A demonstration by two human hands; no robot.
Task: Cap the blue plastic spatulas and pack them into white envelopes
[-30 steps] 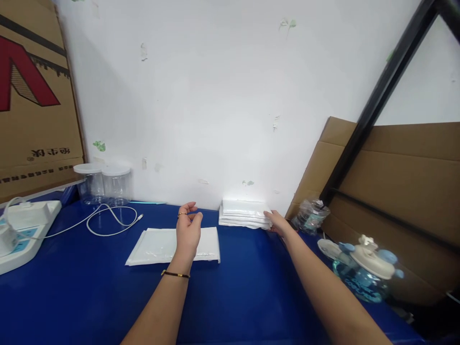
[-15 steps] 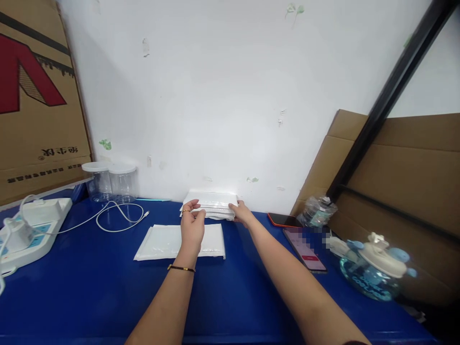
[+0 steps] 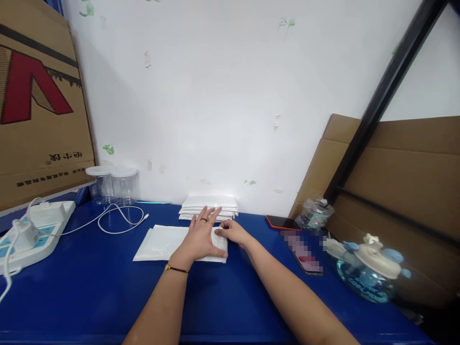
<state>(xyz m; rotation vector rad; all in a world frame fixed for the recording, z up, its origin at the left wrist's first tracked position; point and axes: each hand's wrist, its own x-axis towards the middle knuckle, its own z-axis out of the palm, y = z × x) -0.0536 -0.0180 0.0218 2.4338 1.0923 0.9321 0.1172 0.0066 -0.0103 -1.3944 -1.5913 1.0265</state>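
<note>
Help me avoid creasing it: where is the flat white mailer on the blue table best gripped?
Pinch its left short edge, coming from the left: the mailer lies flat on the table, and the left hand and right hand rest on its right end.

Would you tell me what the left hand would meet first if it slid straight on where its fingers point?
Most likely the stack of white packets: the left hand lies flat on a single packet, fingers aimed at the stack, tips seemingly near its front edge, though depth is unclear.
</note>
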